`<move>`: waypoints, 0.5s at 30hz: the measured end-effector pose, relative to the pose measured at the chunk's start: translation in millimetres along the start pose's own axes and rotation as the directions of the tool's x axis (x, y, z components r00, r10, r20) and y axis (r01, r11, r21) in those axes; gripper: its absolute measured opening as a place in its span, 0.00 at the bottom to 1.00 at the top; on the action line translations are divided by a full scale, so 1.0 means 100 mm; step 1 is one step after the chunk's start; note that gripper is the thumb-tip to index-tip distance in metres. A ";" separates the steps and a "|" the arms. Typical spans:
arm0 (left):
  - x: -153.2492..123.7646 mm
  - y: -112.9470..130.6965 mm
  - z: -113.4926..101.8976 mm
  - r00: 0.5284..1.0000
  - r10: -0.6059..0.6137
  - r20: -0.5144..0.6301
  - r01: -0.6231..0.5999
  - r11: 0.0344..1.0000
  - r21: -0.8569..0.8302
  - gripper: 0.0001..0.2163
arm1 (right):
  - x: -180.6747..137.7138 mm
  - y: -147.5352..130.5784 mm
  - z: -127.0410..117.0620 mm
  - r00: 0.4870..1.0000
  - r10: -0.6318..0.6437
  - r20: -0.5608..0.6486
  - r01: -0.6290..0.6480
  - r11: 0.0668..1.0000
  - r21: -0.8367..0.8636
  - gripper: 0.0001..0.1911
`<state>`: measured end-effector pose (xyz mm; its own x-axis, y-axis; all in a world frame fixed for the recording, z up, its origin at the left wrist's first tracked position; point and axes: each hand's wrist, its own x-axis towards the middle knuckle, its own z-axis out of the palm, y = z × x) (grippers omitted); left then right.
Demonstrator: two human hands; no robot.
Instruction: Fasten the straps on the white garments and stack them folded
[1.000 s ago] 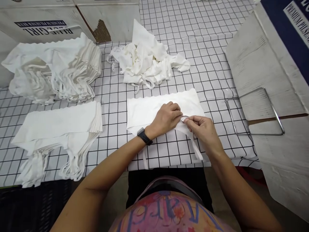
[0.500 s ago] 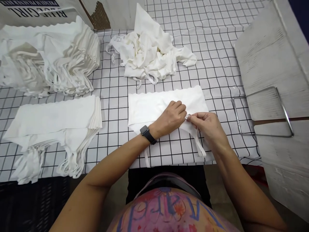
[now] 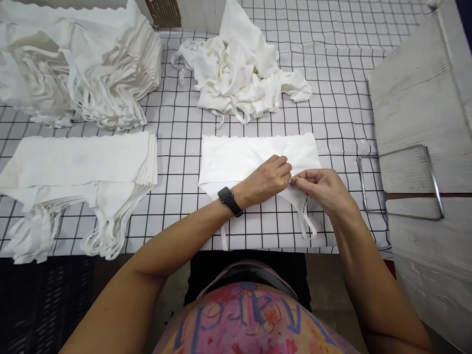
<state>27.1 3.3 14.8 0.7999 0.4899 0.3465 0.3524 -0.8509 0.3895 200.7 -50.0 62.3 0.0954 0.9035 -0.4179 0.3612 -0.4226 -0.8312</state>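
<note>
A white strappy top [image 3: 236, 157], folded flat with its scalloped edge away from me, lies on the checked cloth. My left hand [image 3: 271, 179], a black watch on its wrist, rests over the top's middle with the fingers curled closed; whatever they hold is hidden. Close beside it, my right hand [image 3: 322, 189] pinches a small white piece [image 3: 292, 180] between thumb and fingertips. That piece is too small to name for certain. Below the right hand, a looped strap [image 3: 309, 223] hangs from the top toward the table's front edge. Another strap [image 3: 223, 238] shows below my left wrist.
A loose heap of white garments [image 3: 239, 73] lies beyond the top. To the left are a low stack of folded tops [image 3: 81, 162] and a taller stack [image 3: 110, 59] behind it. At right, a bent metal wire frame [image 3: 435, 182] stands by a pale cardboard box [image 3: 413, 113].
The camera view has shifted slightly. Both hands stay together over the top, and the small white piece at the right fingertips now shows less.
</note>
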 end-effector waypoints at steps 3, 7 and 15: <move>0.00 -0.01 0.01 1.000 0.002 -0.002 -0.002 1.000 0.008 0.20 | 0.03 0.01 -0.02 1.000 0.009 0.028 -0.009 1.000 0.012 0.18; 0.00 -0.01 0.01 1.000 -0.018 -0.003 0.018 0.999 -0.042 0.20 | 0.08 0.05 -0.04 0.996 0.076 0.044 -0.078 0.996 0.034 0.18; 0.00 -0.02 0.04 0.999 -0.009 -0.033 0.008 0.999 -0.041 0.19 | 0.13 0.15 -0.03 0.991 0.116 -0.068 -0.108 0.987 0.116 0.19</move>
<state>28.4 4.0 10.7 0.7804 0.5037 0.3706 0.3386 -0.8386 0.4267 210.3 -44.5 45.4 0.1992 0.8509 -0.4861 0.2387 -0.5232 -0.8181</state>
